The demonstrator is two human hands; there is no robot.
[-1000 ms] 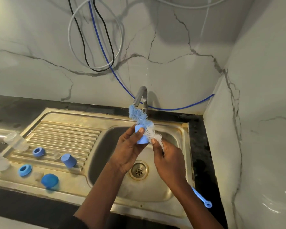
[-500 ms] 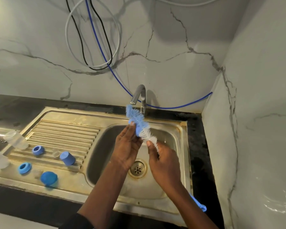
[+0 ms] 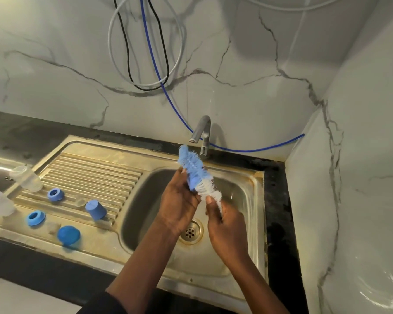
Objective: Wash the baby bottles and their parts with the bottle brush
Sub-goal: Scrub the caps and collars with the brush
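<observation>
On the draining board at the left lay the waiting parts: two clear bottles [image 3: 25, 178], two blue rings [image 3: 55, 195], an upturned blue cap [image 3: 95, 209] and a blue dome cap [image 3: 68, 235], all well apart from the hands. Over the sink [image 3: 258, 200] basin the left hand [image 3: 179, 203] was curled around a small blue part [image 3: 192, 183], fingers pressed against it. The bottle brush [image 3: 196, 172] ran through that part on a slant, its blue tuft up and to the left just under the tap [image 3: 201, 130], its white bristles down and to the right toward the right hand [image 3: 227, 227]. That hand pinched the brush just below the bristles, thumb on top; the handle beyond it was hidden by the wrist. So the brush's long axis pointed from the right hand up through the left, and the next stroke would likely run along that line, the right hand driving and the left holding the part steady. Against the frame a second earlier the blue part showed less, the left fingers having closed further over it, and the brush sat a little deeper through it, while the parts on the board lay unmoved
</observation>
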